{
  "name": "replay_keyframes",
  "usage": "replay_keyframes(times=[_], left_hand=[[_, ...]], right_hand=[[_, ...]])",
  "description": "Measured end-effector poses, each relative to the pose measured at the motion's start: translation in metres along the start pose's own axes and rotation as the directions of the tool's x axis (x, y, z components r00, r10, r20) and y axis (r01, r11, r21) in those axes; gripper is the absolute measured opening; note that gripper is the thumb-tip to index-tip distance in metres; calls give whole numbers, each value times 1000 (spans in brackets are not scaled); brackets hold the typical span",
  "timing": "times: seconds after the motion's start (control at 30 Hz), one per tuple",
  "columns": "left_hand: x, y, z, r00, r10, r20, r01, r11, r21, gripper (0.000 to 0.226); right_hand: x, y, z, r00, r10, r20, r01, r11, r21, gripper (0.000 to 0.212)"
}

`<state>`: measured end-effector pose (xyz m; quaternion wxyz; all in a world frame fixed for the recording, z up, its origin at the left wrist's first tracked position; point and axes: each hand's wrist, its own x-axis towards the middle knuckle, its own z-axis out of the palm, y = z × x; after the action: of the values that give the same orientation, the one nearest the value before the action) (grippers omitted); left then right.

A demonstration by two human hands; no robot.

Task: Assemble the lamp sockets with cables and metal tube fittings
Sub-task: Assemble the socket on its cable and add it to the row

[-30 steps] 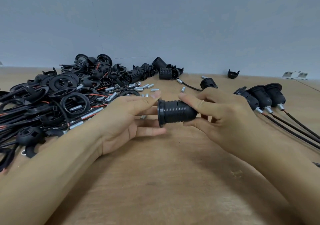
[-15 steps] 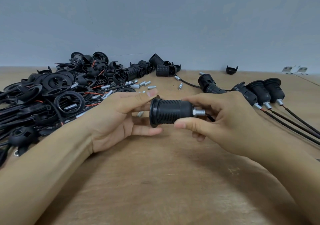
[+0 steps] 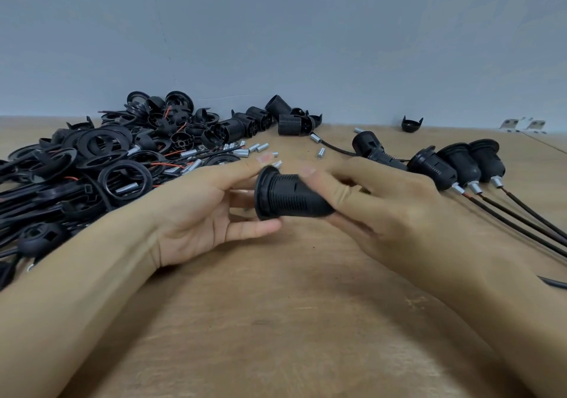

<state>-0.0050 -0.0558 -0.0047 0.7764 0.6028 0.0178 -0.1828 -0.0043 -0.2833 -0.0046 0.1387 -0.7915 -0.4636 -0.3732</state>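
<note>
**Q:** Socket first: where is it, and what has hold of it?

**Me:** Black ribbed lamp socket point(image 3: 290, 196) lies on its side above the wooden table point(image 3: 276, 321), between my two hands, with its flared rim pointing left. My right hand point(image 3: 389, 210) grips its narrow end, fingers and thumb curled round it. My left hand point(image 3: 199, 210) has its fingers nearly straight; the forefinger tip sits at the top of the rim and a lower finger is just under it.

**Q:** What lies around?

**Me:** To the left, a heap of black rings and socket parts point(image 3: 101, 164) with red wires. Small metal tubes point(image 3: 254, 149) are scattered beyond my fingers. At the right, three finished sockets point(image 3: 457, 164) lie side by side, each with a metal fitting and a dark cable point(image 3: 521, 219) running toward the right edge. A grey wall point(image 3: 276, 35) stands behind.
</note>
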Motion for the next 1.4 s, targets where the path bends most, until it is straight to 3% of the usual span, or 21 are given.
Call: replay_keyframes(times=[0.07,0.17,0.33,0.5,0.67,0.83,0.93,1.07,1.17,1.23,1.3,1.4], left_hand=[[-1,-2,4,999,-39,-1,39,999,-32,40],[0,-1,6,999,40,-29,-41,997,-62,30],[-2,2,5,987,149,52,-145,986,-79,31],[-6,3,9,950,302,78,-301,953,-31,39],[-4,0,13,974,225,-11,-225,974,9,47],[-4,-2,17,991,62,-121,-63,998,-10,67],[-4,-2,19,989,52,-138,-61,996,-63,64],[-6,3,14,985,168,-48,-170,985,-38,44],[-7,1,17,957,289,-26,-287,957,45,45],[-9,0,20,917,397,-24,-392,912,121,43],[-11,-1,23,873,488,-15,-476,857,200,40],[-13,-1,24,835,550,3,-538,815,215,38]], right_hand=[[0,-2,1,999,27,26,-26,999,-33,46],[3,0,-1,993,88,82,-90,996,26,30],[3,3,-4,960,208,185,-241,955,173,41],[-1,8,-1,973,192,128,-218,948,233,39],[-2,10,4,994,112,11,-113,992,57,41],[-3,5,7,999,50,22,-48,995,-87,48],[-3,5,6,997,72,37,-72,997,1,39],[-1,5,2,969,165,184,-194,969,152,46],[1,3,1,946,243,213,-289,930,226,43],[1,-1,3,938,306,163,-343,891,296,35],[0,-7,6,898,410,159,-436,783,445,28],[5,-16,9,790,536,297,-554,417,721,24]])
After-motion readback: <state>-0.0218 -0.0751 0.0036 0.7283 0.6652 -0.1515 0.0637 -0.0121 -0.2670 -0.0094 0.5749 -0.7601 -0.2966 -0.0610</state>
